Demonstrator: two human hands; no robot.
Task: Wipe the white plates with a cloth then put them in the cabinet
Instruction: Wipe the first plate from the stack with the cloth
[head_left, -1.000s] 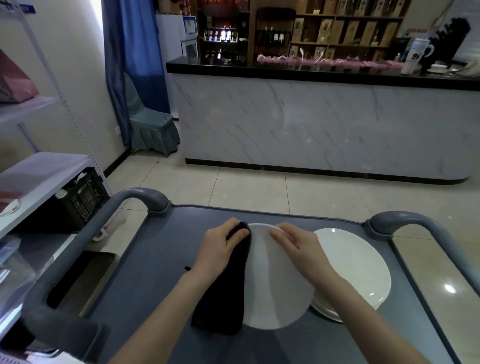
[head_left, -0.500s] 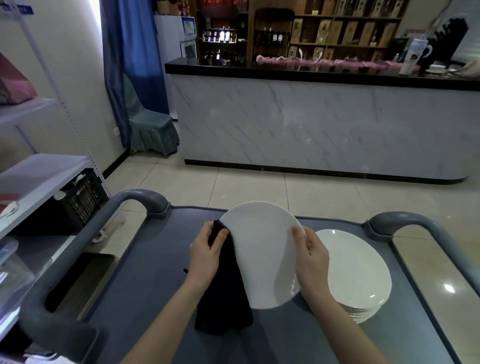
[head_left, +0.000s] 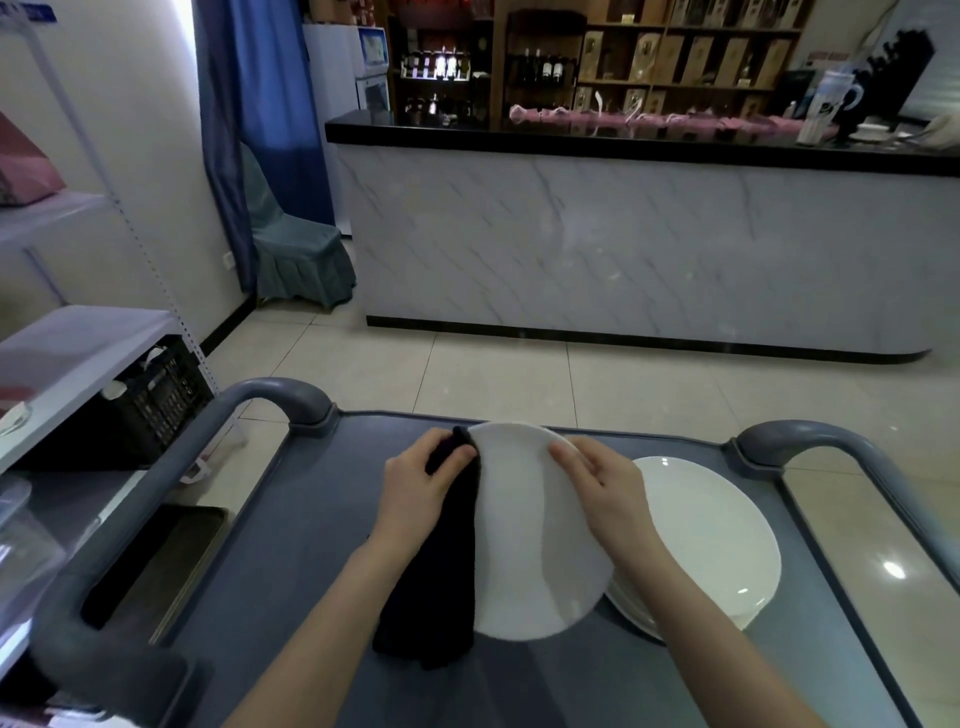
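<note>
A white plate (head_left: 530, 535) is held over the grey cart top (head_left: 291, 561), lying nearly flat. My left hand (head_left: 415, 488) grips a black cloth (head_left: 441, 566) against the plate's upper left rim; the cloth hangs down along the plate's left side. My right hand (head_left: 602, 493) holds the plate's upper right rim, fingers over its face. A stack of white plates (head_left: 711, 540) rests on the cart just to the right, partly covered by the held plate and my right forearm.
The cart has grey curved handles at left (head_left: 171, 467) and right (head_left: 852, 452). A white shelf unit (head_left: 78, 353) with a black crate (head_left: 150, 405) stands to the left. Beyond the tiled floor is a marble-fronted counter (head_left: 623, 249) and a covered chair (head_left: 296, 249).
The plate, tilted up half a second ago, has come back down nearly flat. Both hands shifted from its sides to its upper rim, the left carrying the cloth upward.
</note>
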